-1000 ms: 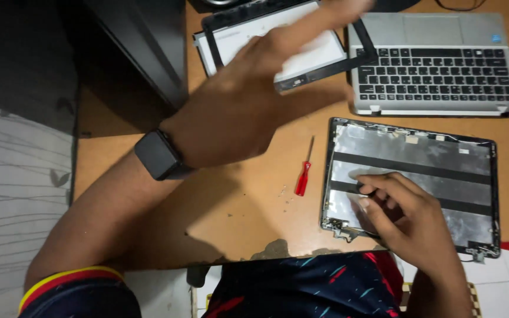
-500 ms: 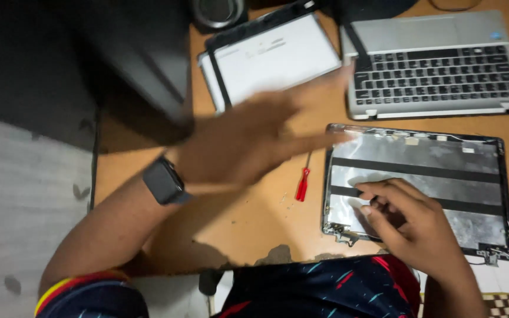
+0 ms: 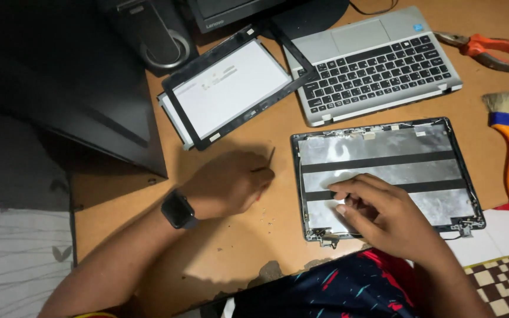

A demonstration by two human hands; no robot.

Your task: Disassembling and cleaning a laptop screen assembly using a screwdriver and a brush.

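Head view: left hand [image 3: 228, 184] closed around a screwdriver [image 3: 268, 160] on the desk [image 3: 237, 247]; right hand [image 3: 384, 215], fingers spread, presses the near-left corner of the laptop lid [image 3: 384, 171]. Lid likely light, thin, flexible; best gripped by its edges.

A bare white screen panel [image 3: 231, 88] in a loose black bezel lies tilted left of my keyboard. A black monitor [image 3: 231, 9] stands behind it.

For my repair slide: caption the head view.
Left hand grips a screwdriver while right hand presses the laptop lid shell.
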